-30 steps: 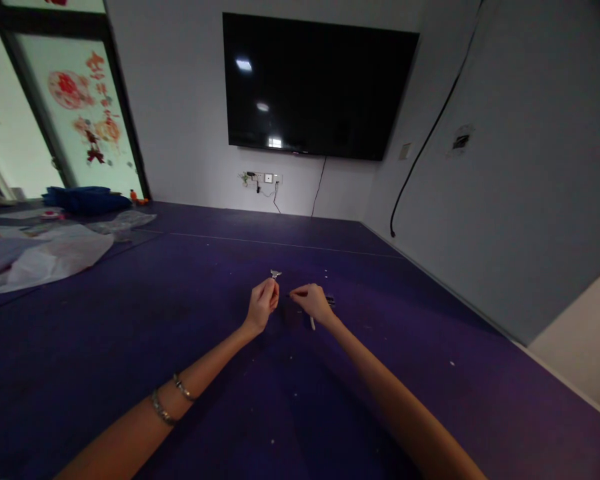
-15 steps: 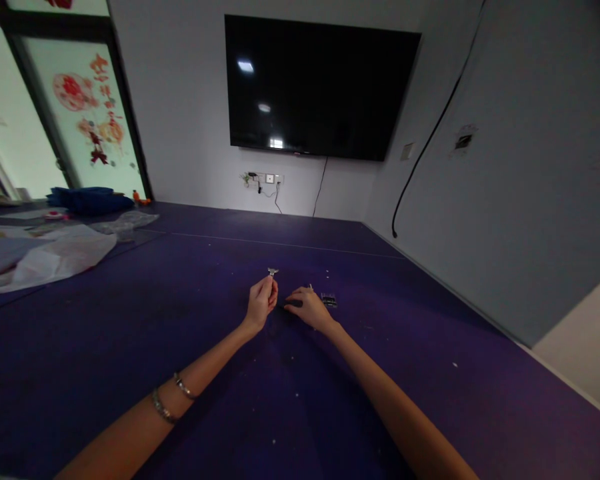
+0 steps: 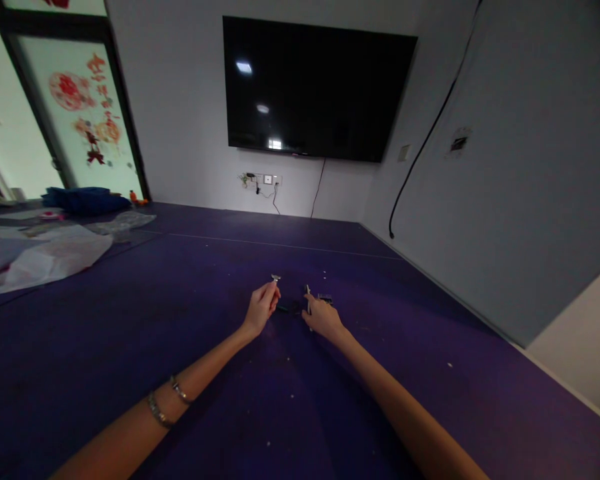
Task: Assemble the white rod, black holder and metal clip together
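Note:
My left hand [image 3: 263,308] is closed in a pinch around a small silver T-shaped piece like a razor [image 3: 276,277], its head pointing up and away. To the right, my right hand [image 3: 324,317] is low over the purple surface, thumb and index finger apart. Those fingers touch a thin pale stick-like tool [image 3: 307,289], partly hidden by the hand. Just beyond the right hand lies a small dark rectangular item with silver bits [image 3: 325,298], also partly covered. A small dark object [image 3: 283,308] rests between my hands; its kind is unclear.
The purple tabletop [image 3: 220,413] carries scattered white specks. At the left are crumpled clear plastic sheets [image 3: 65,253] and a dark blue cloth bundle [image 3: 85,200]. A wall-mounted television [image 3: 315,93] is ahead, and a black cable [image 3: 423,150] hangs at the right.
My right hand has moved right and slightly nearer, away from the small dark object and onto the pale tool. The left hand keeps its hold on the silver piece.

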Motion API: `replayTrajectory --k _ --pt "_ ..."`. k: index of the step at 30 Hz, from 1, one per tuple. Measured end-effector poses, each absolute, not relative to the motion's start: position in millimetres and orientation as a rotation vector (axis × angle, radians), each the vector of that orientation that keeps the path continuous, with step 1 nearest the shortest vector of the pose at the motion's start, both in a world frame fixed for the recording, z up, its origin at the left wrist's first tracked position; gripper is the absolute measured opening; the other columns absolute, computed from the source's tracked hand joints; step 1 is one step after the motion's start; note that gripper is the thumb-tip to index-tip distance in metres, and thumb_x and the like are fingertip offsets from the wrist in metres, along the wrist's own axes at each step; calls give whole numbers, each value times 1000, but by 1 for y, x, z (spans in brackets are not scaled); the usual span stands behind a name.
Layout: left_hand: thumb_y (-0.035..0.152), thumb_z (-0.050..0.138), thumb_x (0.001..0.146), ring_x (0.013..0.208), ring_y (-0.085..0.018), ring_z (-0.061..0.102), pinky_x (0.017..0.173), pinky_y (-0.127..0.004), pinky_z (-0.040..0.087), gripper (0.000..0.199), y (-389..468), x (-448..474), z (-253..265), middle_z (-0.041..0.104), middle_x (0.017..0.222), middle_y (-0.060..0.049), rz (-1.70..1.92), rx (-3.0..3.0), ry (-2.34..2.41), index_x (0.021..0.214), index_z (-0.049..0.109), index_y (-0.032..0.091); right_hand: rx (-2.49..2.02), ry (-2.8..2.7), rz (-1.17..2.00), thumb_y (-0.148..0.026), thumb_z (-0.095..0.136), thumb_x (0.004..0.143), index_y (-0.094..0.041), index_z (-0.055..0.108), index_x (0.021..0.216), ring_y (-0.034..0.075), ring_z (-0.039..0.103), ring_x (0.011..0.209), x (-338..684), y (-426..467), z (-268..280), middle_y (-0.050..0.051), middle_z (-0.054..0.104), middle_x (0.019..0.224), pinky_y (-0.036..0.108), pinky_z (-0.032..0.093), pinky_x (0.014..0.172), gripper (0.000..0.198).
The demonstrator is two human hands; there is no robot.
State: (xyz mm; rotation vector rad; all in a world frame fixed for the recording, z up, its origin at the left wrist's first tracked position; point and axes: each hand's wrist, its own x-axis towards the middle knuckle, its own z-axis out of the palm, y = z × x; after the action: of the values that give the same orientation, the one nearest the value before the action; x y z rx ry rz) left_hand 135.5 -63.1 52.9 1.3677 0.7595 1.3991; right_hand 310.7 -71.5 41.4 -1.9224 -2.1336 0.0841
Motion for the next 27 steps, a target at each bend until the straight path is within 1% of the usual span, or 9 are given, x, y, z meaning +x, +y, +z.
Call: replayTrajectory --k 6,11,13,15,18,20,22,24,27 --pt "54 47 79 31 -3 30 30 -15 20 40 -66 138 55 37 43 8 1340 1402 758 66 49 16 -1929 -2155 108 -20 42 80 -16 42 129 28 64 89 310 -70 44 17 66 98 35 44 71 49" --pt "53 46 80 31 -3 28 31 -16 20 39 -64 142 63 35 43 9 1333 1413 734 66 48 16 -1935 -2091 98 -18 43 79 -17 44 128 29 64 88 321 -67 48 16 66 98 36 45 70 49" --pt "52 45 81 31 -3 26 31 -16 19 39 -62 144 67 32 45 9 1327 1414 742 67 47 16 -1895 -2036 150 -15 43 79 -16 45 127 27 63 89 329 -63 53 15 66 98 33 45 72 48" --pt "53 43 82 34 -3 27 32 -16 19 39 -60 146 73 32 47 9 1310 1414 759 70 48 16 -1824 -1961 240 -13 43 80 -12 46 126 23 64 85 340 -58 60 14 67 94 29 45 72 46" --pt "51 37 85 39 -4 32 36 -16 26 39 -56 149 83 36 54 7 1273 1466 743 80 52 15 -1671 -1798 445 -14 43 82 -11 45 126 16 64 66 357 -53 75 10 67 85 25 47 60 44" --pt "45 37 86 43 -5 37 41 -17 32 34 -54 151 92 40 59 6 1251 1544 708 88 54 16 -1566 -1669 587 -17 42 82 -13 47 124 14 63 59 369 -55 88 8 65 83 23 47 51 42" --pt "39 41 86 49 -6 42 47 -19 36 28 -52 154 101 44 64 4 1245 1620 667 93 55 16 -1460 -1599 666 -20 42 82 -13 52 116 15 64 61 382 -61 102 8 63 83 23 47 48 36" --pt "34 46 84 55 -7 47 53 -20 40 23 -50 157 109 47 67 3 1258 1680 613 95 54 16 -1366 -1589 686 -24 46 80 -14 55 107 16 65 64 395 -70 116 8 62 85 23 48 48 30" --pt "30 53 82 66 -11 56 63 -25 45 19 -51 159 119 56 76 -1 1270 1717 519 92 53 14 -1272 -1568 714 -30 51 78 -17 53 103 16 65 64 411 -86 135 8 61 93 24 48 48 28"
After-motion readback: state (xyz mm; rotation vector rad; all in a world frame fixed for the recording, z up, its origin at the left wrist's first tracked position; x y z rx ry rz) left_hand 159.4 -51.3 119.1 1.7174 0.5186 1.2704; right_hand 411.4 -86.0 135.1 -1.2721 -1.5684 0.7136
